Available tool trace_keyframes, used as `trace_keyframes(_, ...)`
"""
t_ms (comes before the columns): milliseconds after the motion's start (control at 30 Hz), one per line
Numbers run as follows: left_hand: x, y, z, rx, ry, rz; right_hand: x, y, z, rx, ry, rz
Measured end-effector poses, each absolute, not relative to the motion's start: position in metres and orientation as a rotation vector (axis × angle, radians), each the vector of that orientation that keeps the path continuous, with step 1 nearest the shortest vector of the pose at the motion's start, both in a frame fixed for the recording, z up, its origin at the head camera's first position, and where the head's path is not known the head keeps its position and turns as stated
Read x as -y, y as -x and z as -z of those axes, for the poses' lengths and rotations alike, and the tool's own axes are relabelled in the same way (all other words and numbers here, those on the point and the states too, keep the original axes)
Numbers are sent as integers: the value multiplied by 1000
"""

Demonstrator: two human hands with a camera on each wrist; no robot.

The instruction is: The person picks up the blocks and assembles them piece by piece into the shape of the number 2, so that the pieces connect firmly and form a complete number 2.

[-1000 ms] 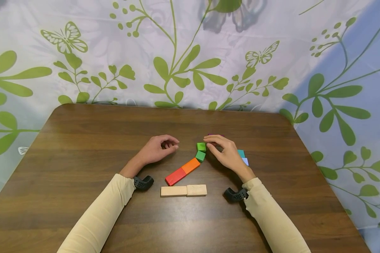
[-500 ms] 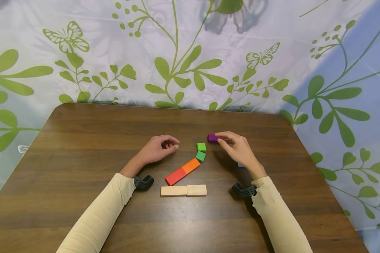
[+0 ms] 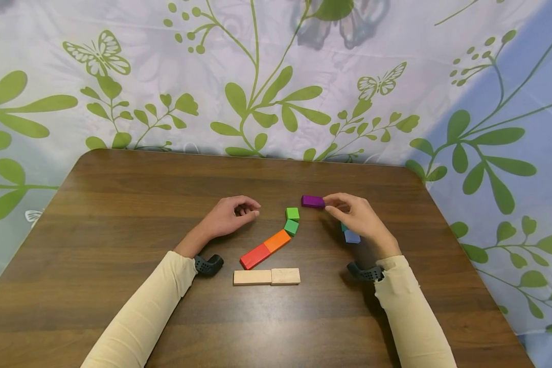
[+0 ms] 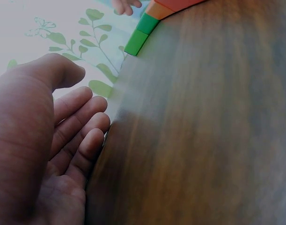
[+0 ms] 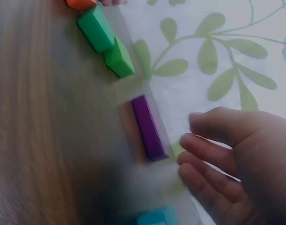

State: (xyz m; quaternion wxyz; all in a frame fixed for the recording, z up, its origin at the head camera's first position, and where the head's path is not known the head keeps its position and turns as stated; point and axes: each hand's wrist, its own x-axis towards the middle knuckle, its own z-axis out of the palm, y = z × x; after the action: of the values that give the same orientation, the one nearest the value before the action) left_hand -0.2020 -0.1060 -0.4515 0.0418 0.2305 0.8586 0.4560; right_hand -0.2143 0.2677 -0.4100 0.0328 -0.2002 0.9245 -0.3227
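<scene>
My right hand [image 3: 356, 217] hovers at the right end of a purple rectangular block [image 3: 313, 201]; its fingers are loosely bent and hold nothing. In the right wrist view a gap shows between those fingertips [image 5: 195, 118] and the purple block [image 5: 150, 129]. A light green block [image 3: 292, 213] and a darker green one [image 3: 291, 227] meet at an angle left of it, followed by an orange block [image 3: 277, 241] and a red block [image 3: 255, 256] in a slanting row. To the left, my left hand [image 3: 227, 219] lies with relaxed fingers, grasping nothing.
Two plain wooden blocks [image 3: 267, 277] sit end to end in front of the coloured row. Under the right hand's near side are a blue block [image 3: 352, 236] and a partly hidden teal block [image 5: 157, 216]. A leaf-patterned cloth [image 3: 276, 76] hangs behind the wooden table [image 3: 142, 184].
My right hand has moved to the right, from beside the light green block to past the purple block, which is now uncovered. The left hand has stayed still.
</scene>
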Motion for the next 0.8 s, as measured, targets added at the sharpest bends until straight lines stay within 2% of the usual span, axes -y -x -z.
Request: trace_keyframes(800,106,201,452,-2633,-701,-1385,-302,213,401,-2806,488,743)
